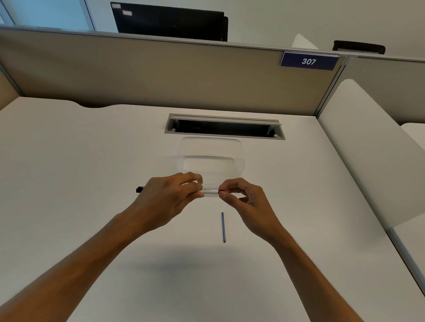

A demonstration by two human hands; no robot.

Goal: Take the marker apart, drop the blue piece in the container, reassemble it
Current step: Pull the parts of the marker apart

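Blue sign (309,60) on far partition (162,73), right of centre: white "307". Marker (210,191) barrel has dark print, partly covered by fingers; reads roughly "…OARD", rest too small. White stickers on far monitor (169,21): unreadable.

Single view only, head-worn, wide-angle. Camera sits above and behind the hands, facing forward and tilted down onto the desk (81,177). Left hand (169,195) and right hand (243,202) sit near frame centre, close to the lens; both forearms enter from the bottom edge. Beyond the hands the view reaches the partition (162,73) and the wall above it. Straight edges bow toward the frame borders.
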